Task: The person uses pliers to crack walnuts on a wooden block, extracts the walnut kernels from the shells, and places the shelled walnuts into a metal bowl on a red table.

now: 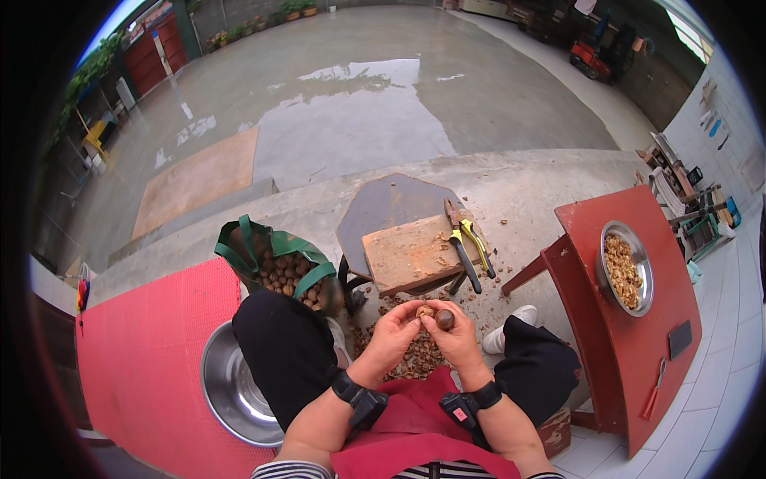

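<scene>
My left hand and my right hand meet above my lap, their fingertips on a cracked walnut. A whole, darker walnut also rests in my right hand. Just beyond them, a wooden block lies on a small dark stool. Pliers with yellow and black handles lie on the block, handles towards me. A green-handled bag of whole walnuts stands to the left. On the red table at the right, a steel bowl holds walnut kernels.
Broken shells cover the floor between my feet. A large steel basin sits on a red mat at my left. A dark flat object and a red-handled tool lie on the red table.
</scene>
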`<state>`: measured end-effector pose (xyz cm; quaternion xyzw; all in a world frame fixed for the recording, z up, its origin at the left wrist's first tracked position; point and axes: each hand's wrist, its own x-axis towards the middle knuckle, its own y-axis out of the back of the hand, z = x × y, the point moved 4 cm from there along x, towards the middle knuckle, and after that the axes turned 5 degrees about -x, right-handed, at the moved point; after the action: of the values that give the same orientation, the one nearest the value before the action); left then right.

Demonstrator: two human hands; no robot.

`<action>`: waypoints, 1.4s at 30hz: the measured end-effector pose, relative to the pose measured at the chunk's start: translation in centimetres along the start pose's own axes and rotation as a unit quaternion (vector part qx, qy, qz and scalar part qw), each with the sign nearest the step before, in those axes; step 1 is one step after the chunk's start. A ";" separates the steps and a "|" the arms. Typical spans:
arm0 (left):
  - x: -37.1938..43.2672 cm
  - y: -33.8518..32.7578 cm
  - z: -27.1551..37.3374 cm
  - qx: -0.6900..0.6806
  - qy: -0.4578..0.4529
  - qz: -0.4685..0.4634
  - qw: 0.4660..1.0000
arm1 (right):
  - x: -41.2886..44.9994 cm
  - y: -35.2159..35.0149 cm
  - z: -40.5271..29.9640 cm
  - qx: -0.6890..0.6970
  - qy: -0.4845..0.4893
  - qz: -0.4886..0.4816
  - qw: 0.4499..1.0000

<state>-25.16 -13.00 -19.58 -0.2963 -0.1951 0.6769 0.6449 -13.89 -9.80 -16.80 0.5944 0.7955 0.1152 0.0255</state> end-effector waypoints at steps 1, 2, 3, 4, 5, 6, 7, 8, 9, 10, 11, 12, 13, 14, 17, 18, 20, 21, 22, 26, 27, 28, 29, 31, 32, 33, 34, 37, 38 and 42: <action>0.0 0.0 0.0 0.004 -0.001 -0.004 1.000 | 0.0 0.0 -0.6 -0.026 0.029 -0.001 0.999; 0.0 0.0 0.0 0.003 -0.001 -0.003 1.000 | 0.0 0.0 -1.0 -0.052 0.057 -0.001 0.997; 0.0 0.0 -0.1 0.011 -0.002 0.000 1.000 | 0.0 -0.1 -0.9 -0.052 0.057 -0.003 0.997; 0.0 0.0 -0.1 0.019 -0.003 0.004 1.000 | 0.0 -0.1 -0.8 -0.045 0.056 -0.004 0.997; 0.1 0.0 0.0 0.019 -0.004 0.004 1.000 | 0.0 -0.1 -0.6 -0.038 0.054 -0.005 0.998; 0.1 -0.1 0.1 0.022 0.002 0.004 1.000 | -0.1 -0.2 -0.3 -0.038 0.055 -0.006 0.998; 0.1 -0.2 0.1 0.025 0.007 0.003 1.000 | -0.1 -0.2 0.3 0.008 0.021 -0.010 1.000; 0.1 -0.1 0.1 0.024 0.006 0.004 1.000 | -0.2 -0.3 0.7 0.054 -0.012 -0.014 0.998; 0.2 0.0 0.0 0.006 0.011 0.002 1.000 | -0.2 -0.3 0.7 0.054 -0.012 -0.016 0.998; 0.2 0.1 -0.1 -0.012 0.017 -0.001 1.000 | -0.2 -0.4 1.0 0.131 -0.064 -0.024 0.989; 0.2 0.3 -0.3 -0.012 0.016 -0.001 1.000 | -0.3 -0.6 1.3 0.207 -0.116 -0.031 0.971; 0.2 0.5 -0.6 -0.030 0.029 0.007 0.999 | -0.3 -0.6 1.3 0.206 -0.115 -0.032 0.971; 0.2 0.7 -0.8 -0.048 0.042 0.016 0.998 | -0.2 -0.6 1.4 0.223 -0.127 -0.020 0.966; 0.2 0.7 -0.8 -0.048 0.042 0.015 0.998 | -0.2 -0.5 1.6 0.239 -0.138 -0.009 0.961; 0.1 0.5 -0.7 -0.047 0.037 0.002 0.998 | -0.2 -0.4 1.9 0.266 -0.151 -0.018 0.952; 0.0 0.3 -0.5 -0.009 0.020 -0.005 1.000 | -0.1 -0.3 2.0 0.266 -0.150 -0.017 0.952; 0.0 0.3 -0.2 0.029 0.002 -0.011 1.000 | -0.2 -0.2 2.2 0.302 -0.171 -0.025 0.937; 0.1 0.3 0.6 0.195 -0.111 -0.016 0.974 | -0.2 -0.1 2.2 0.302 -0.170 -0.025 0.938; -0.1 -0.1 1.4 0.353 -0.219 -0.019 0.910 | -0.3 -0.1 2.3 0.314 -0.180 -0.028 0.932; -0.1 -0.7 1.1 0.320 -0.181 -0.051 0.928 | -0.4 -0.3 2.3 0.316 -0.178 -0.048 0.931; -0.1 -0.4 0.4 0.217 -0.096 -0.054 0.970 | -0.4 -0.3 2.3 0.317 -0.178 -0.047 0.930; -0.1 -0.3 -0.4 0.110 -0.009 -0.056 0.992 | -0.5 -0.4 2.2 0.319 -0.175 -0.043 0.931; -0.1 -0.3 -0.5 0.111 -0.009 -0.056 0.992 | -0.5 -0.4 2.2 0.321 -0.172 -0.039 0.931; -0.1 -0.2 -0.7 0.033 0.017 -0.044 0.998 | -0.5 -0.5 2.0 0.327 -0.164 -0.039 0.930; -0.1 -0.3 -0.6 0.033 0.017 -0.045 0.998 | -0.5 -0.5 1.9 0.333 -0.156 -0.040 0.929; -0.2 -0.5 -0.4 0.016 0.016 -0.043 0.999 | -0.5 -0.5 1.9 0.334 -0.156 -0.040 0.929; -0.2 -0.7 -0.2 -0.001 0.014 -0.041 0.999 | -0.5 -0.4 1.9 0.334 -0.157 -0.042 0.928; -0.4 -1.7 0.8 -0.047 0.032 -0.024 0.998 | -0.5 -0.3 2.0 0.334 -0.163 -0.043 0.927; -0.4 -1.6 0.8 -0.046 0.032 -0.024 0.998 | -0.5 -0.3 1.9 0.334 -0.165 -0.044 0.927; -0.4 -1.0 1.0 0.025 -0.007 -0.020 0.999 | -0.5 -0.2 1.8 0.313 -0.163 -0.055 0.934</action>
<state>-25.02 -13.19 -18.10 -0.2713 -0.1887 0.6707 0.6640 -13.62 -10.11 -18.62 0.5382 0.8078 -0.2391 -0.0261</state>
